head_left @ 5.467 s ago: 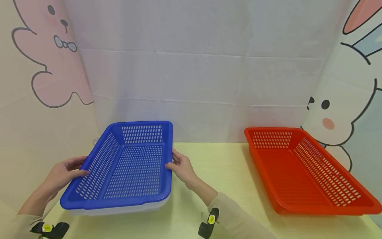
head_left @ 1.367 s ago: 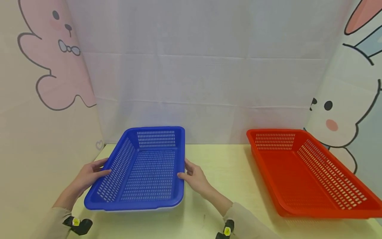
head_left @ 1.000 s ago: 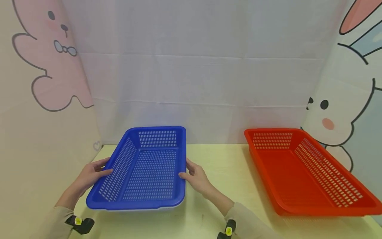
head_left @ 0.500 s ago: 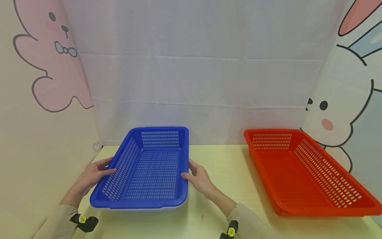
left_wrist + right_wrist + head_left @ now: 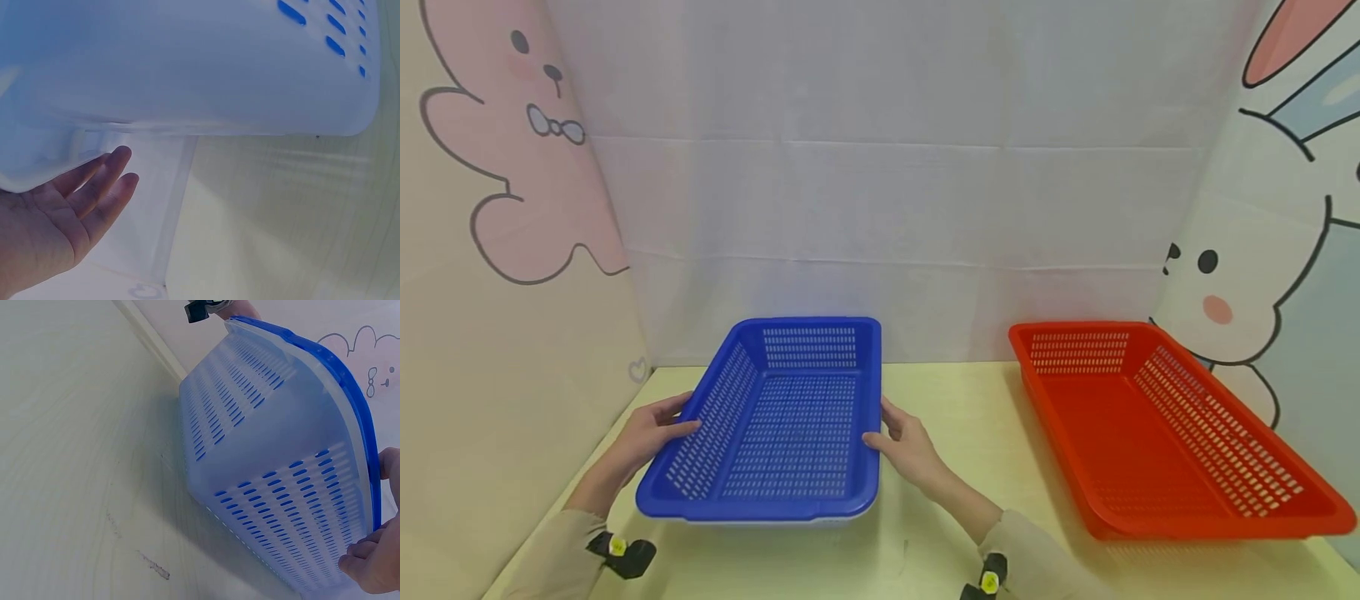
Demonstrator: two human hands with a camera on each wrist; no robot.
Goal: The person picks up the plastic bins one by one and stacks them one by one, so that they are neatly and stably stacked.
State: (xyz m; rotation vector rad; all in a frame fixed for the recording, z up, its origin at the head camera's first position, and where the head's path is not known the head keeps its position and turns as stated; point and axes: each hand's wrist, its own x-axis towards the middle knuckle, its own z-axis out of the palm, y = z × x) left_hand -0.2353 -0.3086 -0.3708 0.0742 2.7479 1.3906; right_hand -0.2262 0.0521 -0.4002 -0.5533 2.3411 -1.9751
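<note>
A blue plastic basket point(image 5: 793, 437) with slotted walls sits nested inside a white basket point(image 5: 281, 431), left of the middle of the table in the head view. My left hand point(image 5: 646, 435) holds the left rim, thumb on top and fingers beneath; the left wrist view shows those fingers point(image 5: 103, 187) stretched out under the white rim. On the opposite side my right hand point(image 5: 912, 450) grips the right rim, thumb over the blue edge. In the right wrist view its fingertips point(image 5: 356, 556) press the white wall from outside. The stack's base is close to the tabletop.
A red slotted basket point(image 5: 1150, 450) stands at the right of the pale wooden table point(image 5: 951, 417). White cloth point(image 5: 880, 183) hangs behind the table, with cartoon-printed cloths at both sides. A camera is strapped to each wrist.
Over these seconds both hands have carried the stacked baskets rightward, away from the left wall. Less of the white basket shows under the blue front edge. The red basket stays in place.
</note>
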